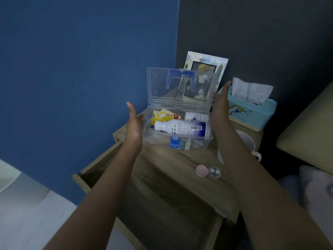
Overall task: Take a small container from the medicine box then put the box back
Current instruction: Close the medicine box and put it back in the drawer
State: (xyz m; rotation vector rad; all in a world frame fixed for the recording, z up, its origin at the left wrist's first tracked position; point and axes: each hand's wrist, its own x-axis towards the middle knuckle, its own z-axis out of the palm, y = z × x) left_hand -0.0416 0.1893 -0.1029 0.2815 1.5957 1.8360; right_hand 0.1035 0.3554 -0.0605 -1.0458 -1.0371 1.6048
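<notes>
Our left hand [133, 129] and right hand [220, 107] flank the open medicine box [180, 123] on the surface [171, 159], fingers extended together; small container [214, 171] nearby.

Wooden tabletop [162, 163] of a bedside cabinet, set in the wall corner. Landmark: clear medicine box [177, 129], lid raised, at the tabletop's middle-rear. Behind the box, a picture frame [207, 69] stands against the wall. Right of the box, a light-blue tissue box [252, 114]. Right-front of the box, a white mug [246, 145]. In front of the box, a small clear container [214, 171] touches its pink lid [201, 170].
</notes>
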